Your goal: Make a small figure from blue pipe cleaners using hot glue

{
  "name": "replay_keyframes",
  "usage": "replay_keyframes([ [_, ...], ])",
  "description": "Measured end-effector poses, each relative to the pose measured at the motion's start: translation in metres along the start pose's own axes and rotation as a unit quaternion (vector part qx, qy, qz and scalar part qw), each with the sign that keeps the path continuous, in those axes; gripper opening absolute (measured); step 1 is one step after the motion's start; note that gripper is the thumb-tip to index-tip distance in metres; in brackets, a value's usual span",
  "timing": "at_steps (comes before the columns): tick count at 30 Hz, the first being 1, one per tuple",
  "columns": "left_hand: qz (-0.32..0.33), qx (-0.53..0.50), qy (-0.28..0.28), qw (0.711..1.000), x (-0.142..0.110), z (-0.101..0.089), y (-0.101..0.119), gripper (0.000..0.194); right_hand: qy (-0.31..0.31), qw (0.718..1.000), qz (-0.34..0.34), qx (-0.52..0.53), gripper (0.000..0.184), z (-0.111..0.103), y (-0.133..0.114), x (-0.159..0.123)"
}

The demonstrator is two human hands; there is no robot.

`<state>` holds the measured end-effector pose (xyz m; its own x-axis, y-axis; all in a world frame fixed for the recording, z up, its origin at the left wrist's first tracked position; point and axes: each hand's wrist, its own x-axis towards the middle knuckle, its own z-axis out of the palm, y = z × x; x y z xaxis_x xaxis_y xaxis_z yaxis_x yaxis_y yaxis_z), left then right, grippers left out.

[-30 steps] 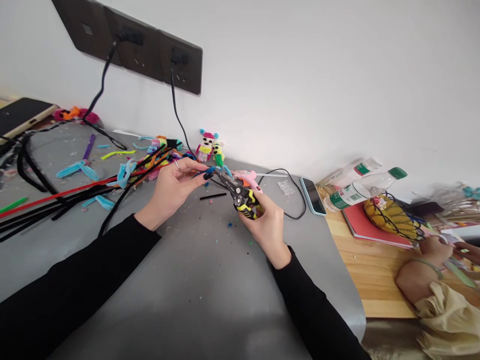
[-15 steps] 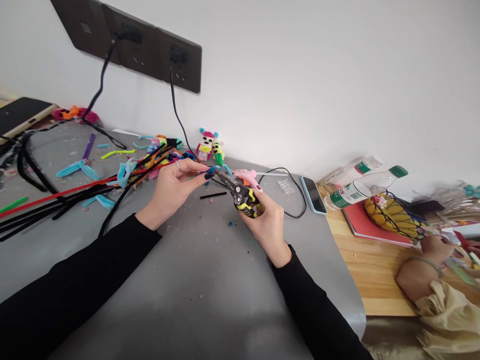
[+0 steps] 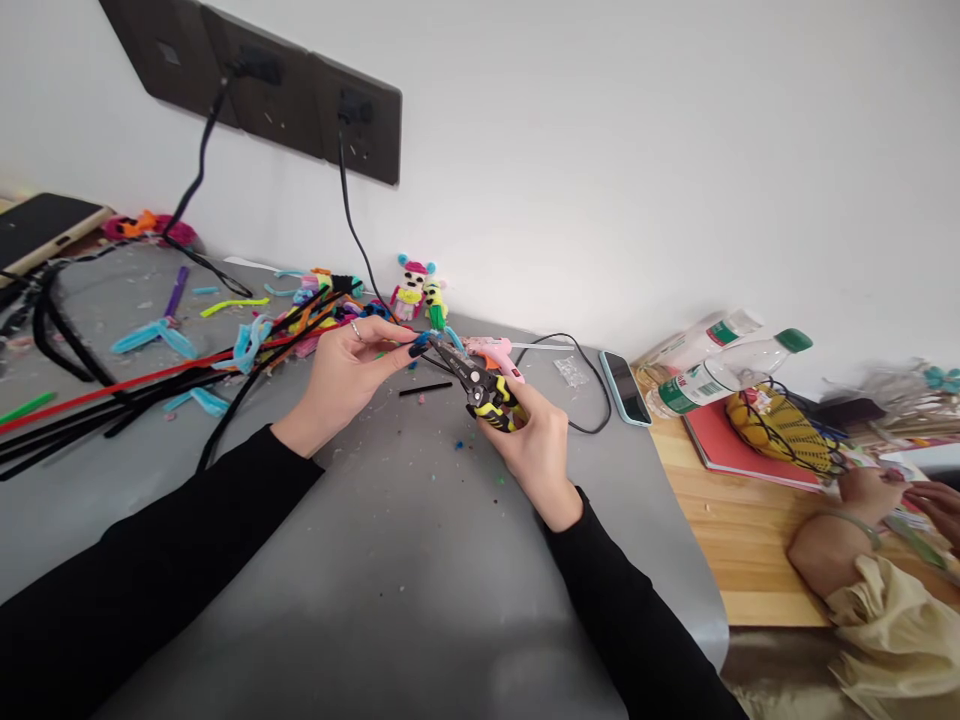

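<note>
My left hand (image 3: 346, 375), a ring on one finger, pinches a small blue and black fuzzy pipe cleaner piece (image 3: 421, 342) between thumb and fingertips. My right hand (image 3: 531, 440) is wrapped round the yellow and black handles of wire-cutting pliers (image 3: 477, 386). The plier jaws point up and left and reach the piece at my left fingertips; whether they bite on it I cannot tell. Behind the tips, a pink glue gun (image 3: 491, 352) lies on the grey mat (image 3: 420, 580). A short black pipe cleaner piece (image 3: 425, 389) lies just below the jaws.
Two pipe cleaner figures (image 3: 412, 288) stand by the wall. Long black and red pipe cleaners (image 3: 150, 390) spread across the left. A phone (image 3: 625, 388) lies at the mat's right edge, beside bottles (image 3: 701, 385). Another person's arm (image 3: 832, 550) rests at the far right.
My hands, the pliers and the blue piece keep almost the same place. At the far right, the other person's second hand has come into view.
</note>
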<state>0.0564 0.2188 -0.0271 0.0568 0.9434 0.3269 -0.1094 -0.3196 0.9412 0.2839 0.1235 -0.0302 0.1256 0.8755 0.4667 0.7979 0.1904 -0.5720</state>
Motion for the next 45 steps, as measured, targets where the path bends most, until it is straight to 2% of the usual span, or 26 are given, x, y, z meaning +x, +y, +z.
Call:
replay_keyframes([
  [5,0.001,-0.015,0.005,1.000,0.0003,0.0006,-0.0006,0.047,-0.010,1.000,-0.001,0.005,0.029,-0.0010,-0.0004,-0.0007],
  [12,-0.035,-0.025,-0.007,0.999,0.0010,0.0002,0.0007,0.056,0.027,0.999,0.007,0.017,0.030,0.0016,-0.0011,0.0031],
  [22,-0.038,-0.029,-0.025,0.999,0.0012,-0.0015,-0.0036,0.052,-0.009,1.000,0.001,0.029,0.039,0.0030,-0.0027,0.0011],
  [31,-0.029,-0.041,-0.022,0.998,0.0011,-0.0027,-0.0082,0.049,-0.001,0.999,-0.014,0.031,0.040,0.0038,-0.0006,0.0004],
  [39,-0.040,-0.028,-0.018,0.999,0.0014,-0.0023,-0.0039,0.053,-0.010,1.000,0.002,0.029,0.043,0.0039,0.0041,-0.0005],
  [45,-0.041,-0.015,-0.019,0.999,0.0014,-0.0011,0.0008,0.054,-0.012,1.000,0.002,0.021,0.038,0.0013,0.0037,0.0011],
])
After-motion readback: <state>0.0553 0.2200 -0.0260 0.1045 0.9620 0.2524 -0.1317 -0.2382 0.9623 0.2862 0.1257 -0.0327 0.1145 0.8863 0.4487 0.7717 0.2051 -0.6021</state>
